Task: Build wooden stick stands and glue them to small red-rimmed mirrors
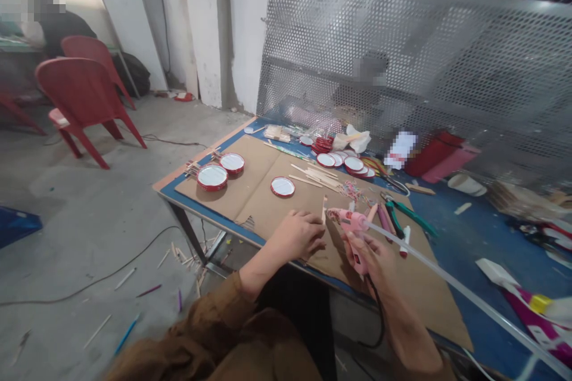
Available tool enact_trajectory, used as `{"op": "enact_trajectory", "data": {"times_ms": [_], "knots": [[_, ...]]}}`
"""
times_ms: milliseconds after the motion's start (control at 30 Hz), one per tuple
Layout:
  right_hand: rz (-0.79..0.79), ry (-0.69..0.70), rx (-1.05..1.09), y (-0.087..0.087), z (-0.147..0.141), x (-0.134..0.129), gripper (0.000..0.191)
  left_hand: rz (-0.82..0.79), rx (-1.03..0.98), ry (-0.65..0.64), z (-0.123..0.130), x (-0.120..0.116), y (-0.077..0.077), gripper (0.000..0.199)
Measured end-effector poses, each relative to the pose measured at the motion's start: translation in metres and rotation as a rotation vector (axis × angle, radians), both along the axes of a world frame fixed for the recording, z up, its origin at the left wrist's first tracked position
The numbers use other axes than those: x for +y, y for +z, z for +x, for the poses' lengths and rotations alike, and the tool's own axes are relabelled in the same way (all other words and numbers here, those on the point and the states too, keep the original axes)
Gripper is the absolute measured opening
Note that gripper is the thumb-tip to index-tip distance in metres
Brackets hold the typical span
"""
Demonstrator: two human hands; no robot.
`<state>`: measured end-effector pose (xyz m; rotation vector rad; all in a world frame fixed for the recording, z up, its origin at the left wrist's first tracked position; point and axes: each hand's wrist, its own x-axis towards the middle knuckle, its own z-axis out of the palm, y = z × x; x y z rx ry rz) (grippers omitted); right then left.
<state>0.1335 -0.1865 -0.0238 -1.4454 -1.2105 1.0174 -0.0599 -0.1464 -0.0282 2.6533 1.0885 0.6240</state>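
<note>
My right hand (369,253) is wrapped round the handle of a pink glue gun (353,220), with a long clear glue stick (429,265) coming out of its back. The gun's nozzle is beside a short upright wooden stick (325,208). My left hand (304,232) is just left of that stick, fingers bent and partly hidden; whether it grips the stick is unclear. A round white lid with a red rim (282,186) lies beyond my left hand on the cardboard (259,214). Two thicker red-rimmed discs (212,177) with small sticks attached are at the left.
Behind are loose wooden sticks (315,175), piled lids (353,164) and small coloured pieces (355,191). Green-handled pliers (395,217) and a marker (405,242) lie right. A perforated metal panel (322,36) stands behind the table. Red chairs (87,92) and a seated person (67,27) are left.
</note>
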Motion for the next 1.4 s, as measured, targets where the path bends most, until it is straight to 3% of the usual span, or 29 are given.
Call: {"op": "enact_trajectory", "data": {"times_ms": [1400], "knots": [[-0.063, 0.000, 0.026, 0.008, -0.006, -0.014, 0.047, -0.010, -0.045, -0.028, 0.001, 0.003, 0.000, 0.016]]}}
